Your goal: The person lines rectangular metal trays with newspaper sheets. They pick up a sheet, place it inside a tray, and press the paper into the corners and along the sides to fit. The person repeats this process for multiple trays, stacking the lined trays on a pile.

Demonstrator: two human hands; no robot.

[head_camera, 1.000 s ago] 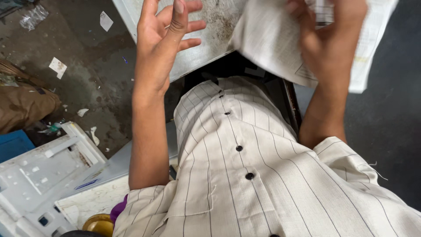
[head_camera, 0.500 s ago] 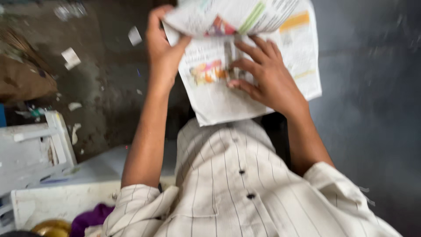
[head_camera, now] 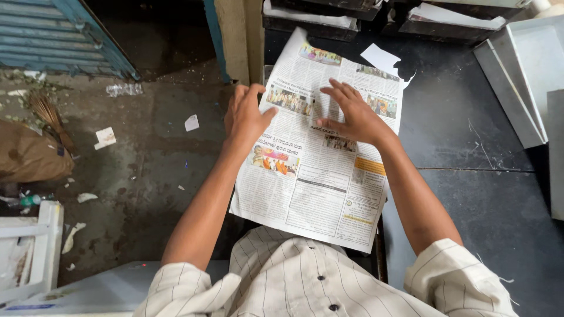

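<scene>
The newspaper (head_camera: 320, 158) lay spread flat on the dark worktop (head_camera: 470, 176), its near edge hanging over the worktop's front towards the person's striped shirt (head_camera: 305, 282). Half a second before, the same sheets had been held up in the air, partly folded and bunched between the two hands; a second before, they had been lifted high and crumpled at the top of the view. So the change was plain: the paper had come down, opened out, and was being pressed smooth. The left hand (head_camera: 247, 117) rested at the paper's left edge, fingers together and curled slightly over the margin, thumb lying on the print, pinching nothing. The right hand (head_camera: 349, 114) lay palm down near the middle of the upper half, fingers spread wide, holding nothing, only bearing on the sheet. The far right corner of the paper looked torn or folded back, with a white scrap (head_camera: 380, 58) showing just beyond it. Judging from this, the unfolding was done and the smoothing was in hand; the sheet seemed settled enough to stay where it lay. To the right stood grey metal trays (head_camera: 523, 76), well apart from the paper. On the left, the littered floor (head_camera: 135, 170) held paper scraps and a brown sack (head_camera: 29, 155).
</scene>
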